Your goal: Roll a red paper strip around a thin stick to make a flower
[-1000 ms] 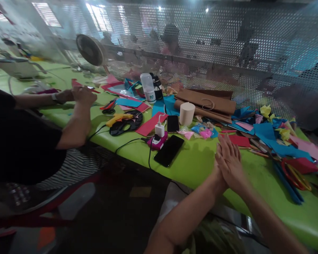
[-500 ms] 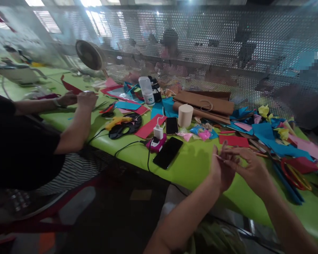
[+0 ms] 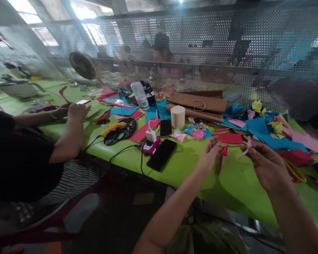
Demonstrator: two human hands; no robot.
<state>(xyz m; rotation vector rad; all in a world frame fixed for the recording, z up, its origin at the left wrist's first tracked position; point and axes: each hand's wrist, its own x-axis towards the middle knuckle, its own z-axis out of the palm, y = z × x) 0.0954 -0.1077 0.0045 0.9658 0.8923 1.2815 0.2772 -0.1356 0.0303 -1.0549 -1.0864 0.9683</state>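
My left hand [image 3: 210, 155] is closed above the green table, its fingertips pinching a small red folded piece [image 3: 224, 151], seemingly paper. To its right, my right hand [image 3: 271, 167] pinches a thin pale pink strip [image 3: 247, 149] between thumb and fingers. The strip looks bent or forked, and a gap separates it from the red piece. Behind both hands lies a flat red sheet [image 3: 230, 138]. Some of the left fingers are blurred or hidden, so the exact grip there is hard to make out.
Phones [image 3: 162, 155] and a purple power adapter [image 3: 149, 146] with cables lie left of my hands. A cream cylinder [image 3: 177, 117], brown rolled sheets [image 3: 197, 106] and blue paper [image 3: 267, 135] lie behind. A yellow glue gun [image 3: 113, 128] is near a co-worker's arm [image 3: 69, 141].
My hands were close together with fingers meeting; now they are apart, the right one moved rightward. The red piece and the pink strip now show clearly. The camera view has shifted slightly.
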